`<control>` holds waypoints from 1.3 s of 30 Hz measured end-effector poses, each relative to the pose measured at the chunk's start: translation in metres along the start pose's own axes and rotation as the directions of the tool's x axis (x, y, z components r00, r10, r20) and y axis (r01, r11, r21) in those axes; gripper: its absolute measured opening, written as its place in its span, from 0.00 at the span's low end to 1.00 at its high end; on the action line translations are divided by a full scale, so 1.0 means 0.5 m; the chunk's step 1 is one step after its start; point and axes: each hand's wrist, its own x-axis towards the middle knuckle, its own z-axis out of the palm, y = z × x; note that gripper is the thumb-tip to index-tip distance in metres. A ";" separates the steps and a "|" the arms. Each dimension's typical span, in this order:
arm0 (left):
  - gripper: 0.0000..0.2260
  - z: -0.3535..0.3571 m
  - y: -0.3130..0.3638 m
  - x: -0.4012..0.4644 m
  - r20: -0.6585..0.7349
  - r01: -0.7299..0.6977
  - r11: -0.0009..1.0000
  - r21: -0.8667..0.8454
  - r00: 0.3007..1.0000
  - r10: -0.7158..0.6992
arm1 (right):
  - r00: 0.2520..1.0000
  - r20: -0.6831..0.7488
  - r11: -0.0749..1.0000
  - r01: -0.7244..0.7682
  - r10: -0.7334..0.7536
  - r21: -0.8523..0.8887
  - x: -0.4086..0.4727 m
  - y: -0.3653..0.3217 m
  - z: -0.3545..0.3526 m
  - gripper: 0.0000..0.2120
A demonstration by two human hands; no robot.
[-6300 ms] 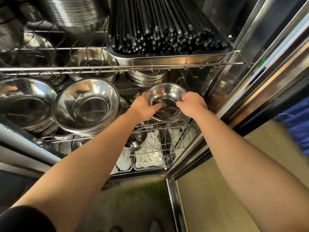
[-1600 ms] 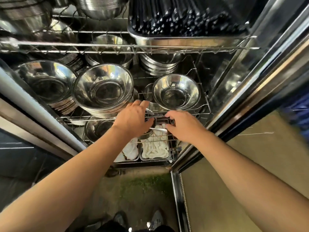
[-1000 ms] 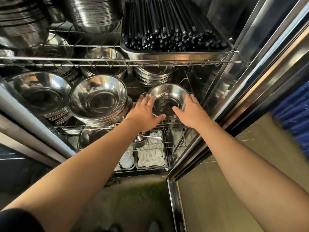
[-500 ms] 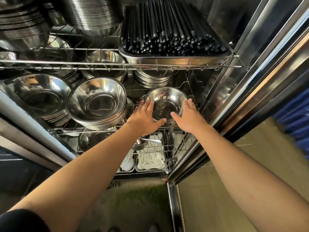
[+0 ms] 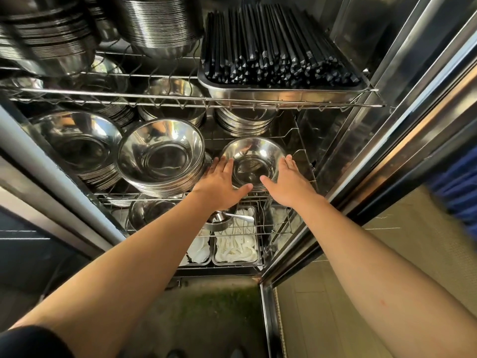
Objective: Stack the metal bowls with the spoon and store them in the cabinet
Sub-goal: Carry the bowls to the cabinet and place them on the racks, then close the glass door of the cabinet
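Both hands, left hand (image 5: 224,184) and right hand (image 5: 291,182), fingers spread flat against metal bowl (image 5: 254,164) near wire shelf's (image 5: 165,196) right edge.

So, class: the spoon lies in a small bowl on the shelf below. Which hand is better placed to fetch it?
Left. The left hand sits directly above the spoon and its small bowl; the right hand is farther right.

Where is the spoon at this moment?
In the head view, the spoon lies on the lower wire shelf, its handle sticking out of a small metal bowl, just below the left hand.
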 end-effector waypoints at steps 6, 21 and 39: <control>0.46 0.000 -0.011 -0.008 0.001 0.015 1.000 -0.006 1.000 -0.015 | 1.000 0.004 1.000 0.006 -0.006 -0.016 0.002 -0.013 0.008 0.43; 0.43 0.000 -0.017 -0.016 -0.030 0.006 1.000 -0.007 1.000 -0.006 | 0.999 -0.010 0.999 0.033 -0.033 -0.011 -0.004 -0.016 -0.002 0.41; 0.34 -0.047 0.037 -0.242 -0.280 -0.175 0.983 -0.057 0.948 0.153 | 0.959 -0.209 0.982 0.187 -0.191 -0.039 -0.199 -0.036 -0.097 0.27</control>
